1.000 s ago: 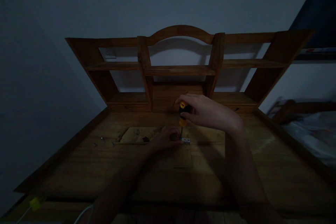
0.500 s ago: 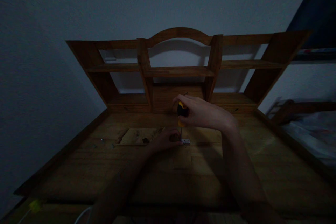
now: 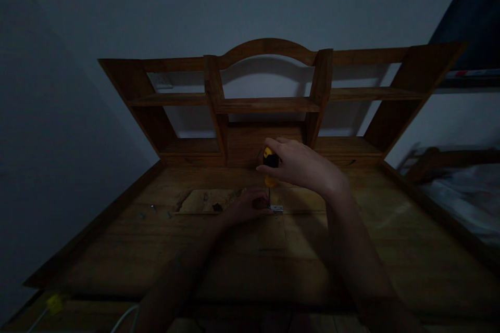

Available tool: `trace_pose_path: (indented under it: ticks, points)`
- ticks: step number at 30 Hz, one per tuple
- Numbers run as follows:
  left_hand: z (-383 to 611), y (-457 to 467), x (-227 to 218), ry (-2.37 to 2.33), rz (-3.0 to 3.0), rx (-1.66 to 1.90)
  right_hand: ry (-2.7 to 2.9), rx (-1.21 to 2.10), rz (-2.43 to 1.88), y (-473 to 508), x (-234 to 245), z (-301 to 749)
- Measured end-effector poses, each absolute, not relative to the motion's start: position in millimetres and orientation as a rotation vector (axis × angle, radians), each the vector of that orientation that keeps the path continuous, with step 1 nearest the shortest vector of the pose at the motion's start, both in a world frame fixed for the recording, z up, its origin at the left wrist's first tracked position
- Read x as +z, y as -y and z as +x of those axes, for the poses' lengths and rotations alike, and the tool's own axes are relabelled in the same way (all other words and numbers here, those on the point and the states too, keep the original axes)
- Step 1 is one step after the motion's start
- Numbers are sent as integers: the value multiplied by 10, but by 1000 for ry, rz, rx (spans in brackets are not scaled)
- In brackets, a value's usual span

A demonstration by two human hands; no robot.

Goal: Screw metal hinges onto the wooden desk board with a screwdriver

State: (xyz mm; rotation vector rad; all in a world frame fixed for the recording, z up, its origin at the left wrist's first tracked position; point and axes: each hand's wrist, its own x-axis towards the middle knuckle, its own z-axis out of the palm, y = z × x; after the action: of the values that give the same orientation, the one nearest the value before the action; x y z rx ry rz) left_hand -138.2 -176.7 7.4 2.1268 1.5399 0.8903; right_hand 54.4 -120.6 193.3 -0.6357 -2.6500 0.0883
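Observation:
My right hand (image 3: 291, 162) is closed round the handle of a yellow and black screwdriver (image 3: 269, 181), which stands upright with its shaft pointing down. The tip meets the left end of a small metal hinge (image 3: 277, 209) lying on the wooden desktop. Close by on the left, my left hand (image 3: 250, 204) has its thumb and fingers curled in at the hinge and the screwdriver tip. Any small piece between those fingertips is too dark to make out. A pale wooden board (image 3: 203, 201) with a dark knot lies partly behind my left hand.
Several screws (image 3: 152, 208) lie on the desktop at the left. A wooden shelf unit (image 3: 267, 106) stands along the back against the wall. A yellow object (image 3: 54, 304) and a white cable (image 3: 125, 316) are at the lower left, below the desk's front edge.
My right hand has shifted its fingers on the screwdriver handle, with the thumb now pointing farther left. My left hand stays beside the hinge.

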Motion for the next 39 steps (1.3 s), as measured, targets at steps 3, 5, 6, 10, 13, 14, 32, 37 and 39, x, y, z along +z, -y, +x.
trace_pose_path:
  ticks: [3, 5, 6, 10, 13, 14, 32, 37, 39]
  points:
    - [-1378, 1767, 72, -1525, 2118, 900, 2696, 179, -493, 1220, 1969, 589]
    - [-1378, 1768, 73, -1496, 2124, 905, 2717, 216, -454, 1227, 1993, 612]
    - [-1378, 1768, 75, -1489, 2130, 907, 2719, 224, -455, 1229, 2001, 618]
    - [-1380, 1769, 83, -1511, 2134, 897, 2691, 185, -519, 1225, 1997, 590]
    - [-1375, 1766, 86, -1521, 2119, 878, 2659, 120, -601, 1215, 1970, 546]
    - [-1373, 1765, 85, -1528, 2112, 876, 2652, 106, -623, 1213, 1961, 533]
    - [-1380, 1763, 70, -1529, 2141, 909, 2716, 219, -476, 1242, 1943, 580]
    - [-1380, 1771, 84, -1512, 2150, 905, 2723, 224, -494, 1243, 1965, 583]
    - [-1373, 1777, 89, -1531, 2153, 909, 2723, 218, -495, 1237, 1962, 579]
